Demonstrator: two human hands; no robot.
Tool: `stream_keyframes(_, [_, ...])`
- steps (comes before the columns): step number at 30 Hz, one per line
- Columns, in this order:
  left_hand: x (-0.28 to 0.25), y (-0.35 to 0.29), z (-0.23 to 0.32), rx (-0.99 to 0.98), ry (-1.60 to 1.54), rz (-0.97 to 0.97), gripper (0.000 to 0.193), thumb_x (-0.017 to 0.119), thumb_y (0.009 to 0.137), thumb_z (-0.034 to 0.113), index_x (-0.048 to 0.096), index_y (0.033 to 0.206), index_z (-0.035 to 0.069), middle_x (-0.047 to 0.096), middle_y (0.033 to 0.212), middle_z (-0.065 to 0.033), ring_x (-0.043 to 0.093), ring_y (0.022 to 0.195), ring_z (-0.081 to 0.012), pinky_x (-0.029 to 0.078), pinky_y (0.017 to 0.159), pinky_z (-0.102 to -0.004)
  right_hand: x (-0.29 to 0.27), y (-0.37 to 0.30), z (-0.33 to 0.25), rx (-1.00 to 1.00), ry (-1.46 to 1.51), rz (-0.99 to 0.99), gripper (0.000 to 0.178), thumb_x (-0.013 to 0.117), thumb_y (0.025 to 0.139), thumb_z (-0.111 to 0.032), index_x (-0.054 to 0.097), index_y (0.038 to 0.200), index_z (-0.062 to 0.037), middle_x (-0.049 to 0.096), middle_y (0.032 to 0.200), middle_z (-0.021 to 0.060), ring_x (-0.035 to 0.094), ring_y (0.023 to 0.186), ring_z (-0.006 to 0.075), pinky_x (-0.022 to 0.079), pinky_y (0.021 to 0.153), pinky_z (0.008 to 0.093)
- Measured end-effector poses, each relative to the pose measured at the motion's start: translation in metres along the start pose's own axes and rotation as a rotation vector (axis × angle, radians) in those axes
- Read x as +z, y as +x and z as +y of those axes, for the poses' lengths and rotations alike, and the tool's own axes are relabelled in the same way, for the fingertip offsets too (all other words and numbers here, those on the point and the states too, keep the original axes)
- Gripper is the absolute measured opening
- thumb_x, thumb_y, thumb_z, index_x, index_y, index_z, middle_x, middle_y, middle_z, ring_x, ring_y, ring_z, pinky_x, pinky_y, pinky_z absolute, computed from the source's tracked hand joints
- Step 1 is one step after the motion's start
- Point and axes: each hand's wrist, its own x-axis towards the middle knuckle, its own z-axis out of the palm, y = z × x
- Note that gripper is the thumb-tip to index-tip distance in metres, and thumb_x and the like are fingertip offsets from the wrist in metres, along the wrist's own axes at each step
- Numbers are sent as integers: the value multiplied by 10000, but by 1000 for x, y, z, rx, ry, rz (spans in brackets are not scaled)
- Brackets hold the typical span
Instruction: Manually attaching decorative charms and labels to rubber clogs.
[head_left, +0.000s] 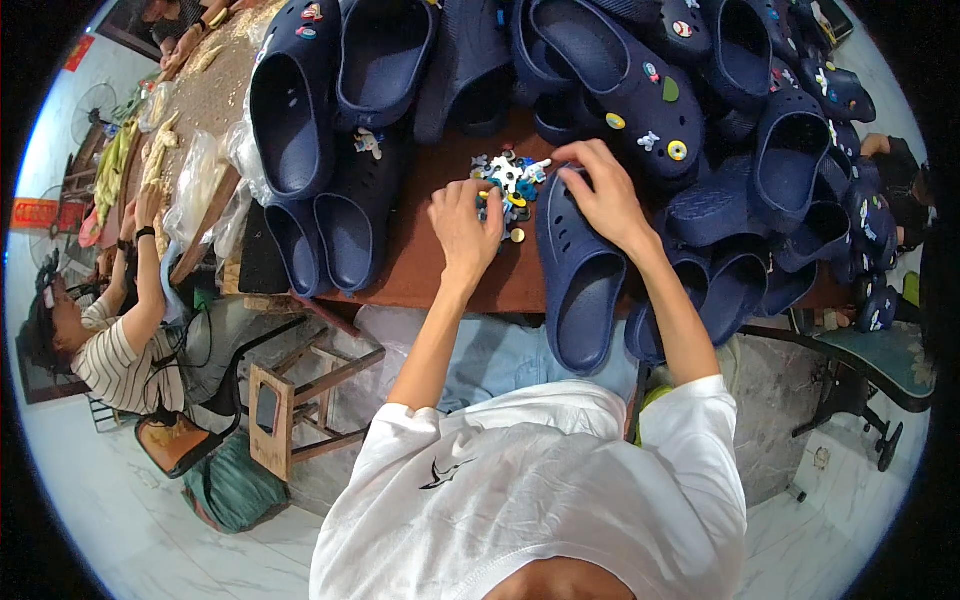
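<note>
A small heap of colourful shoe charms [515,178], white, blue, black and yellow, lies on the brown tabletop [420,250]. My left hand [463,228] is at the heap's left edge with its fingers curled in; what they hold, if anything, is hidden. Right of the heap, a navy clog [585,290] lies with its toe pointing away and its heel over the table's front edge. Over that toe is my right hand [608,195], thumb and forefinger apart. Its forefinger tip is close to a white charm at the heap's edge.
Stacked navy clogs [620,100], several with charms fitted, crowd the table's back and right. More clogs [350,240] stand at left beside plastic bags [200,190]. A person in a striped shirt [135,345] works at far left. A wooden stool [300,390] holds a phone [267,409].
</note>
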Motion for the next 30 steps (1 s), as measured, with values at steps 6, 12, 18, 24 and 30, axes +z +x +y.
stream_keyframes(6, [-26, -39, 30, 3, -395, -120, 261, 683, 828, 124, 638, 1073, 46, 582, 1139, -162, 539, 1065, -338, 440, 901, -426, -29, -81, -23, 387, -64, 200, 208, 592, 938, -136, 581, 1115, -28, 580, 1016, 159, 631, 900, 286, 498, 802, 386])
stream_keyframes(12, [-29, -77, 75, 47, -432, -241, 499, 762, 757, 127, 578, 1215, 47, 538, 1223, -181, 527, 1131, -319, 465, 916, -387, -13, -119, -36, 404, -5, 178, 256, 519, 990, -143, 533, 1206, -5, 569, 1071, 177, 628, 909, 283, 500, 789, 376])
stream_keyframes(18, [-56, -85, 72, -8, -411, -138, 411, 728, 769, 71, 614, 1163, 40, 555, 1192, -176, 548, 1082, -299, 468, 905, -381, 4, -130, -23, 427, 241, 206, 278, 487, 1004, -141, 508, 1245, -2, 573, 1144, 171, 627, 958, 236, 519, 804, 332])
stream_keyframes(24, [-59, -108, 91, -154, -789, -422, 410, 643, 818, -38, 600, 1223, 14, 569, 1140, -146, 603, 954, -207, 524, 783, -294, -3, -114, -3, 553, 243, 181, 308, 577, 979, -258, 518, 1122, 8, 650, 929, 144, 658, 765, 214, 527, 713, 332])
stream_keyframes(30, [4, -97, 106, -577, -1225, -508, 459, 633, 952, 219, 499, 1267, -88, 602, 1157, -140, 597, 976, -163, 489, 836, -289, -9, -92, 2, 661, 125, -20, 488, 638, 917, -461, 492, 987, 0, 629, 741, 145, 637, 662, 239, 520, 663, 361])
